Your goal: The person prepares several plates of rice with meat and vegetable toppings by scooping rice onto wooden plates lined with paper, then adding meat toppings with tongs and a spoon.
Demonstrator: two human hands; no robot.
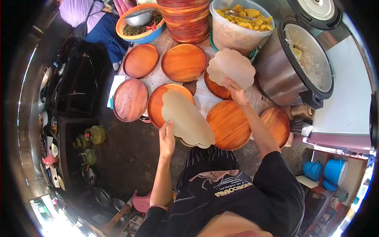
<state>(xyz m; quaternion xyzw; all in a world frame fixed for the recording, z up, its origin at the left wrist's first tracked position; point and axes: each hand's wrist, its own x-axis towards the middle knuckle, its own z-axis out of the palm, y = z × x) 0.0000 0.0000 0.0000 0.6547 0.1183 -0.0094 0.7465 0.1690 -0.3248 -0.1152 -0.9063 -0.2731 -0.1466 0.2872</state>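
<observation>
My left hand (167, 138) is closed on the edge of scalloped brown paper liners (185, 118), which tilt over part of a round wooden plate (156, 100). At least one more scalloped edge shows under the top sheet, so it looks like a stack. In my right hand (236, 91), a single scalloped paper liner (232, 68) is gripped by its near edge. It hangs above another wooden plate (216, 87), hiding most of it. Between my arms lies a bare wooden plate (229, 124), and a further plate (275, 125) is partly behind my right forearm.
Three more wooden plates, one of them (183, 62), lie on the table. Behind stand a tall plate stack (185, 23), a basin of greens (147, 37), a tub of yellow fried food (239, 37) and a large rice cooker (286, 67). A person (92, 23) is at upper left.
</observation>
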